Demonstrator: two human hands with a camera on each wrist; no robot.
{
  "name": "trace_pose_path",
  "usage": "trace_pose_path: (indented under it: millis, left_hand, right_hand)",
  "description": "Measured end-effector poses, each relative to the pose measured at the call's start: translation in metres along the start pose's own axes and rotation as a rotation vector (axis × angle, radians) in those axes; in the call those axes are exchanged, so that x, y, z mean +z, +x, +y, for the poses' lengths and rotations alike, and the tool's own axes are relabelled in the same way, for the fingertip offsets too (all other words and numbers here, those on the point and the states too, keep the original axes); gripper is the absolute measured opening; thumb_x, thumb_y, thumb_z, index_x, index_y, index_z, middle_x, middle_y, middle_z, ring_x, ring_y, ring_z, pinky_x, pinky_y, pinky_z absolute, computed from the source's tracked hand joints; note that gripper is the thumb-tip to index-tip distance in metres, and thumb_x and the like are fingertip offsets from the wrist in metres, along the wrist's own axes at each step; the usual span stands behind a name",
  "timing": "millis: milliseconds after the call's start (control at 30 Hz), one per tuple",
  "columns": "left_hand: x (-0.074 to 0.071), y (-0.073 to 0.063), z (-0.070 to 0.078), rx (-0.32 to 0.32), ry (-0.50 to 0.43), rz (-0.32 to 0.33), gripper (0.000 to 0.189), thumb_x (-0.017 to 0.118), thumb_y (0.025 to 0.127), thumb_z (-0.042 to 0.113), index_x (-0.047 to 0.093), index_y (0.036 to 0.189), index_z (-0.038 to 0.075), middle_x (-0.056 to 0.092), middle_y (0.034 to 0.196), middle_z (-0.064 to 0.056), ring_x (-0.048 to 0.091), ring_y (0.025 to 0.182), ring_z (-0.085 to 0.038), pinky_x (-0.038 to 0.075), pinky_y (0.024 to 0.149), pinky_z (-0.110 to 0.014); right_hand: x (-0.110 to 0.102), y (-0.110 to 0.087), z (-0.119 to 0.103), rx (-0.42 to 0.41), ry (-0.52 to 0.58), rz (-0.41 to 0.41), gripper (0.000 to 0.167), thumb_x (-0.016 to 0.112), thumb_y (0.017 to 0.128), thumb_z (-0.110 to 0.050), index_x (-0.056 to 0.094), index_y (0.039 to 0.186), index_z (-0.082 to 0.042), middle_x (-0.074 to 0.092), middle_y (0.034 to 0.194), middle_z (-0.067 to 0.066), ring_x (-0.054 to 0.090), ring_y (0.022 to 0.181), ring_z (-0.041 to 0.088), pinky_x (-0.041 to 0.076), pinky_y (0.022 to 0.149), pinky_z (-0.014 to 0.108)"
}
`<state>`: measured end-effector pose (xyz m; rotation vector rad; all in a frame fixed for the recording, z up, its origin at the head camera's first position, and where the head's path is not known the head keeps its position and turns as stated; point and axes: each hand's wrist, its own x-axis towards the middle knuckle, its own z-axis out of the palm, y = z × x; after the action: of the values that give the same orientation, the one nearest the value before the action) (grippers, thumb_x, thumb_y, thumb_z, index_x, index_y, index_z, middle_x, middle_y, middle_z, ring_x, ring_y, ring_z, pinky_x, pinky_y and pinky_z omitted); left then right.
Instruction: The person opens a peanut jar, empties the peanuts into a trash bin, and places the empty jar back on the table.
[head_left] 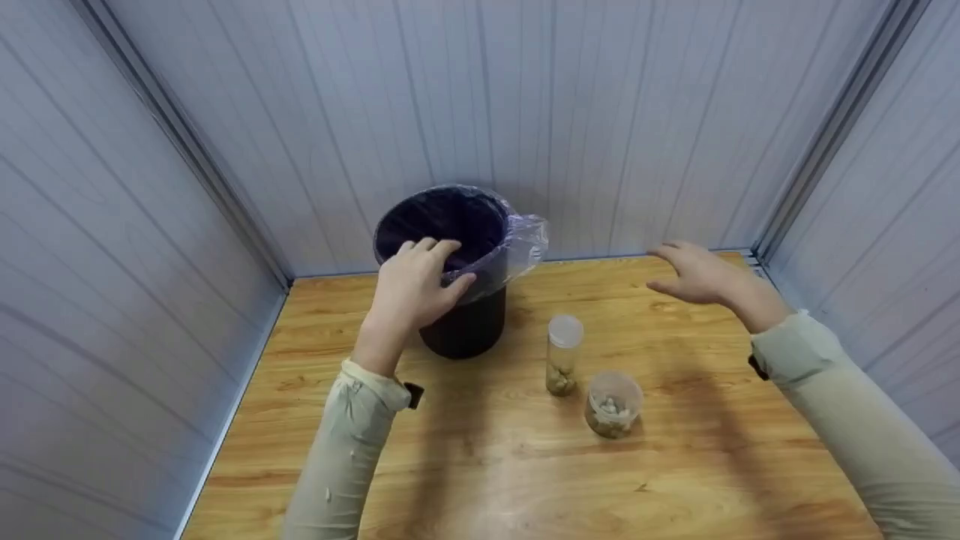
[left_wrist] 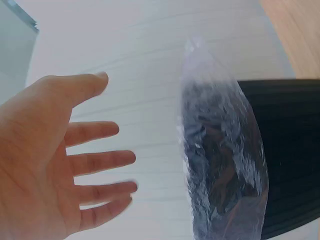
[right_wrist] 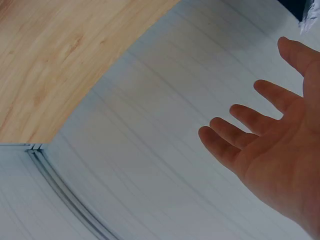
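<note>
My left hand (head_left: 416,283) hovers in front of and above a black trash bin (head_left: 469,331). In the left wrist view its fingers (left_wrist: 100,163) are extended and spread, apart from the bin's rim. A translucent plastic bag (head_left: 527,246) lines the bin, folded over the rim and bunched on the right side. Off to the right, my right hand (head_left: 696,274) hangs in the air with fingers (right_wrist: 270,95) loosely extended and nothing in them. Between the hands stand a tall clear jar (head_left: 564,356) with a whitish top and a short clear tub (head_left: 615,401) holding small pale pieces.
Both containers and the bin stand on a wood-grain tabletop (head_left: 525,480). A pale panelled wall (head_left: 600,127) rises directly behind the bin, with side walls (head_left: 97,300) at left and right.
</note>
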<state>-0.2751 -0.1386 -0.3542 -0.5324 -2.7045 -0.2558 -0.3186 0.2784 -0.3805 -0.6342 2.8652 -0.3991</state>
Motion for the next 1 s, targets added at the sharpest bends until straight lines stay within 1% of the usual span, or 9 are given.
trace_pose_path:
  millis: [167,300,400,500,567,633,800,867,1000]
  left_hand:
    - [0.003,-0.026,0.01,0.026,-0.068,0.071,0.044,0.064,0.089,0.047,0.068,0.118,0.014,0.068,0.104,-0.005,0.063,0.089,-0.028,0.053,0.073,-0.044]
    - [0.009,-0.046,0.017,0.037,-0.146,0.099,0.038,0.065,0.09,0.043,0.07,0.114,0.014,0.069,0.101,-0.003,0.064,0.089,-0.023,0.053,0.072,-0.043]
    - [0.018,-0.061,0.022,0.044,-0.182,0.115,0.036,0.067,0.089,0.042,0.07,0.113,0.015,0.069,0.098,-0.001,0.064,0.087,-0.021,0.053,0.07,-0.042]
    - [0.033,-0.076,0.028,0.058,-0.212,0.118,0.033,0.068,0.089,0.041,0.07,0.111,0.016,0.068,0.093,0.0,0.063,0.081,-0.02,0.053,0.066,-0.04]
    - [0.044,-0.086,0.031,0.067,-0.233,0.111,0.033,0.068,0.089,0.041,0.071,0.111,0.017,0.068,0.093,0.0,0.064,0.081,-0.019,0.054,0.065,-0.039]
    - [0.055,-0.095,0.033,0.066,-0.253,0.105,0.031,0.069,0.089,0.04,0.071,0.111,0.017,0.069,0.094,0.001,0.064,0.082,-0.019,0.054,0.066,-0.039]
    - [0.078,-0.115,0.037,0.042,-0.335,0.078,0.029,0.071,0.088,0.033,0.07,0.112,0.016,0.068,0.097,0.002,0.066,0.086,-0.02,0.055,0.069,-0.04]
    - [0.087,-0.121,0.036,0.033,-0.375,0.051,0.031,0.071,0.089,0.033,0.069,0.115,0.015,0.067,0.099,0.002,0.065,0.089,-0.02,0.055,0.072,-0.04]
    - [0.105,-0.132,0.037,0.004,-0.451,-0.016,0.04,0.068,0.091,0.036,0.064,0.124,0.014,0.066,0.107,-0.001,0.063,0.097,-0.019,0.054,0.079,-0.04]
  right_hand:
    - [0.017,-0.02,-0.012,-0.039,0.021,-0.012,0.067,0.055,0.099,-0.038,0.033,0.148,0.002,0.027,0.148,0.034,0.026,0.134,0.051,0.026,0.105,0.065]
    - [0.037,-0.034,-0.024,-0.078,0.048,-0.024,0.069,0.056,0.098,-0.039,0.032,0.149,0.0,0.025,0.149,0.034,0.026,0.134,0.051,0.025,0.106,0.065]
    - [0.054,-0.042,-0.029,-0.1,0.084,-0.036,0.068,0.058,0.097,-0.038,0.033,0.149,0.0,0.027,0.148,0.033,0.027,0.134,0.051,0.027,0.105,0.065]
    - [0.07,-0.048,-0.03,-0.111,0.099,-0.041,0.066,0.061,0.096,-0.035,0.036,0.147,0.0,0.03,0.147,0.033,0.028,0.133,0.051,0.029,0.104,0.065]
    - [0.078,-0.052,-0.029,-0.113,0.099,-0.034,0.065,0.063,0.095,-0.032,0.038,0.146,0.0,0.032,0.146,0.032,0.03,0.132,0.05,0.031,0.103,0.064]
    - [0.085,-0.054,-0.027,-0.113,0.097,-0.027,0.066,0.064,0.095,-0.033,0.039,0.146,0.0,0.033,0.146,0.032,0.031,0.132,0.05,0.033,0.102,0.063]
    - [0.104,-0.057,-0.027,-0.13,0.103,-0.021,0.071,0.065,0.092,-0.043,0.042,0.144,-0.002,0.037,0.144,0.03,0.035,0.13,0.048,0.035,0.1,0.062]
    - [0.114,-0.057,-0.028,-0.144,0.107,-0.024,0.071,0.067,0.091,-0.043,0.043,0.143,-0.001,0.038,0.143,0.03,0.037,0.129,0.048,0.036,0.1,0.062]
    - [0.137,-0.056,-0.031,-0.162,0.12,-0.037,0.071,0.071,0.089,-0.036,0.042,0.144,-0.001,0.037,0.143,0.031,0.037,0.129,0.048,0.037,0.1,0.061]
